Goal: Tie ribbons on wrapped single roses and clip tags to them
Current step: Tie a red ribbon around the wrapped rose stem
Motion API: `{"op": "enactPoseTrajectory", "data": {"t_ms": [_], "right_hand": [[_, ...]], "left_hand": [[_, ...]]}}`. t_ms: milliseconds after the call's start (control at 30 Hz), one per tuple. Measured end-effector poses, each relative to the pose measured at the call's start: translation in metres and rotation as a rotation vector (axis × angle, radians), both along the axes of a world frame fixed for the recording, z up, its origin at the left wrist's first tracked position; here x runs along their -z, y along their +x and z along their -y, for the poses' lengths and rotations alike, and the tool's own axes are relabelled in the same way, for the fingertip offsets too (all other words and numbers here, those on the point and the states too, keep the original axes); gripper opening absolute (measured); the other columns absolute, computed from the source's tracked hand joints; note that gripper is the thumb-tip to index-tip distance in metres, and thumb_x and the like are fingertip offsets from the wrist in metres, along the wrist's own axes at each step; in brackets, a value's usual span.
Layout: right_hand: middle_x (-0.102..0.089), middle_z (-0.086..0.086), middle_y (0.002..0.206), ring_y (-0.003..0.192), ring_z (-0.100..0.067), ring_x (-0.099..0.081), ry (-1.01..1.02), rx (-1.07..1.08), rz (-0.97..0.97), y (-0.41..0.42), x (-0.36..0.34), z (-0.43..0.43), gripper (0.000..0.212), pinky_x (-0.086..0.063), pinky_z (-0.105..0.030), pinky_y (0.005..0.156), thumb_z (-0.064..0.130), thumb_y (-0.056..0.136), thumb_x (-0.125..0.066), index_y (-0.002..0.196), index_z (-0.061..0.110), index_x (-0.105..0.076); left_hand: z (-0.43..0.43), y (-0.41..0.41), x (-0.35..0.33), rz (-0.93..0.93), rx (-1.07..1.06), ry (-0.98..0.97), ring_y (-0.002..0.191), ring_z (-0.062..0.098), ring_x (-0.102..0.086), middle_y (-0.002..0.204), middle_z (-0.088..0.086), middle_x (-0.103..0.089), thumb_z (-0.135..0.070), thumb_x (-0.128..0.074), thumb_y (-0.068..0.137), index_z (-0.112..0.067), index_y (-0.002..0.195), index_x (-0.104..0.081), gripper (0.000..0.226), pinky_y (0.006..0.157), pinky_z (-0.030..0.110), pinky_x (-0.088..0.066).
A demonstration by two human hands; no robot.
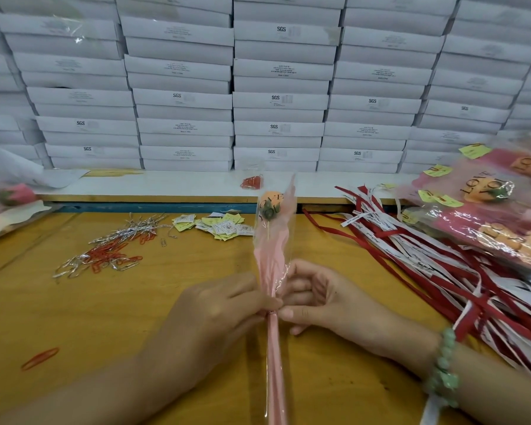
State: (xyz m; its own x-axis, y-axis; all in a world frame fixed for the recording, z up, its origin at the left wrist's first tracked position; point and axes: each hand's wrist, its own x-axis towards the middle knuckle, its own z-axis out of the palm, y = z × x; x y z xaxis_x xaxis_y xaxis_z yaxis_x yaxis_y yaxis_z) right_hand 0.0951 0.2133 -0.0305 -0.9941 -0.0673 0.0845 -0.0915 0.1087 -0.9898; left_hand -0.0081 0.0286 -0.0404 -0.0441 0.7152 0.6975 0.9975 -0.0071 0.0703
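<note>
Yellow table [105,317]; curled hands [215,314] [316,299] around wrapped rose [273,243].

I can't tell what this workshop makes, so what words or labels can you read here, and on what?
"SGS": on several stacked white boxes.
"LOVE YOU": on the orange bud of the held wrapped rose, partly hidden.
"LOVE YOU": on a finished rose at right.
Boxes' small print, white ribbons, tags: too blurred to read.
</note>
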Motion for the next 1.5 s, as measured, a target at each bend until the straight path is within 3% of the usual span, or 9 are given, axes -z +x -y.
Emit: {"op": "enactPoseTrajectory", "data": {"t_ms": [233,367,467,667,1033,1367,1500], "right_hand": [[-0.071,0.004,0.091,0.082,-0.011,-0.069,0.015,-0.012,-0.003,-0.0014,0.0007,0.0014,0.025,-0.059,-0.023,0.066,-0.007,0.086,-0.064,0.096,0.015,-0.058],[-0.071,0.003,0.087,0.082,-0.011,-0.069,0.028,-0.005,-0.003,-0.0017,0.0015,0.0021,0.021,-0.059,-0.023,0.064,-0.006,0.086,-0.065,0.096,0.011,-0.057],[-0.071,0.002,0.086,0.08,-0.011,-0.069,0.034,0.008,-0.002,-0.0021,0.0022,0.0026,0.02,-0.058,-0.022,0.062,-0.006,0.085,-0.066,0.095,0.01,-0.058],[-0.072,-0.008,0.09,0.084,-0.018,-0.07,0.06,0.054,-0.007,-0.0011,0.0026,0.0034,0.02,-0.059,-0.026,0.061,-0.002,0.082,-0.071,0.095,0.009,-0.06],[-0.072,-0.004,0.082,0.08,-0.019,-0.07,0.112,0.069,-0.034,0.0001,0.0004,0.005,0.017,-0.058,-0.024,0.057,-0.002,0.084,-0.07,0.092,0.003,-0.056],[-0.07,-0.007,0.082,0.078,-0.016,-0.068,0.054,-0.004,0.044,-0.0004,-0.0033,-0.001,0.009,-0.056,-0.023,0.068,-0.003,0.09,-0.063,0.093,0.005,-0.06],[-0.07,-0.004,0.088,0.082,-0.015,-0.067,0.062,-0.04,0.039,0.0008,-0.0052,-0.0017,0.017,-0.057,-0.025,0.077,-0.003,0.084,-0.07,0.095,0.007,-0.061]], "left_hand": [[-0.0004,-0.0028,0.0026,-0.151,-0.028,-0.019,0.07,0.005,-0.047,0.086,-0.01,-0.053,-0.028,-0.064,0.086,-0.028,0.093,-0.057,0.01,0.059,0.014,-0.031],[-0.0003,-0.002,0.003,-0.152,-0.025,-0.017,0.067,0.003,-0.041,0.093,-0.008,-0.053,-0.026,-0.061,0.088,-0.027,0.09,-0.055,0.006,0.052,0.016,-0.034],[-0.0001,-0.0007,0.0027,-0.145,-0.009,-0.009,0.061,0.01,-0.05,0.096,-0.007,-0.049,-0.025,-0.059,0.089,-0.025,0.09,-0.054,0.005,0.046,0.023,-0.043],[0.0018,-0.0027,0.0036,-0.118,-0.01,-0.017,0.056,0.011,-0.054,0.099,-0.009,-0.049,-0.024,-0.06,0.09,-0.026,0.09,-0.052,0.008,0.044,0.027,-0.045],[0.0021,-0.001,0.0002,-0.046,0.005,-0.1,0.057,0.005,-0.051,0.102,-0.009,-0.054,-0.023,-0.057,0.089,-0.016,0.081,-0.063,0.013,0.046,0.024,-0.044],[0.0031,-0.0002,0.0005,-0.025,0.034,-0.09,0.063,0.008,-0.055,0.103,-0.009,-0.052,-0.022,-0.055,0.091,-0.022,0.087,-0.052,0.005,0.05,0.026,-0.047],[0.0029,0.0003,-0.0001,-0.018,0.028,-0.067,0.063,0.008,-0.057,0.1,-0.006,-0.056,-0.021,-0.056,0.09,-0.018,0.084,-0.058,0.007,0.049,0.028,-0.048]]}}
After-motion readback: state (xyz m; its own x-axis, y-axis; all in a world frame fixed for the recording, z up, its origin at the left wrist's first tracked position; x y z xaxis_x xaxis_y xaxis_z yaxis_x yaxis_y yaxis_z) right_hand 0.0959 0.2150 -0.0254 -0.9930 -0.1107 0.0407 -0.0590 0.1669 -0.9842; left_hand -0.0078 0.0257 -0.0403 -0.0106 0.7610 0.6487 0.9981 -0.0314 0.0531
